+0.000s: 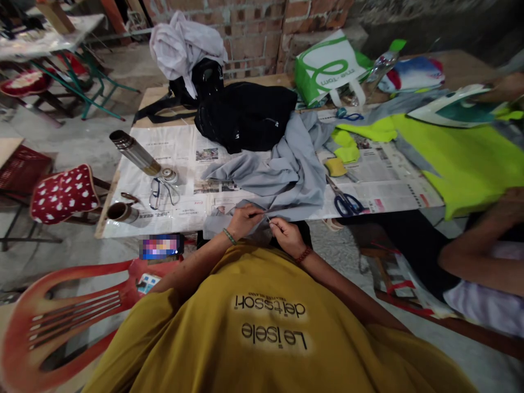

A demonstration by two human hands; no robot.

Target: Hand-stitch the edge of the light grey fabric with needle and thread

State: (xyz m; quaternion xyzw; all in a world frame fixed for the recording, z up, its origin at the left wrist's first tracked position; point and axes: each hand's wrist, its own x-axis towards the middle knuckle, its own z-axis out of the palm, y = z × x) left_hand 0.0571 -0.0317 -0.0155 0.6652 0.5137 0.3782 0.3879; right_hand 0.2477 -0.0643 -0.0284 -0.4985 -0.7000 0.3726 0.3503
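Close together at the table's front edge, both my hands are in a pinch. My right hand point(289, 237) holds a thin, pale, needle-like sliver point(268, 219) pointing toward the other hand. The fingers of my left hand point(244, 222) are pressed together just left of it, over grey cloth point(303, 164); what they pinch is too small to make out. That cloth lies crumpled across the newspaper and hangs over the edge toward my lap. Right of the hands lie dark-handled scissors point(347, 203), and a yellow piece point(335, 167) sits above them.
A steel flask point(135, 153), glasses point(161, 192) and a brown mug point(121, 212) stand or lie left. A black bag point(249, 112) and a green-white bag point(327, 68) sit behind. At right, another person's hand holds an iron point(458, 107) over lime cloth point(462, 158). A red chair point(77, 273) is beside me.
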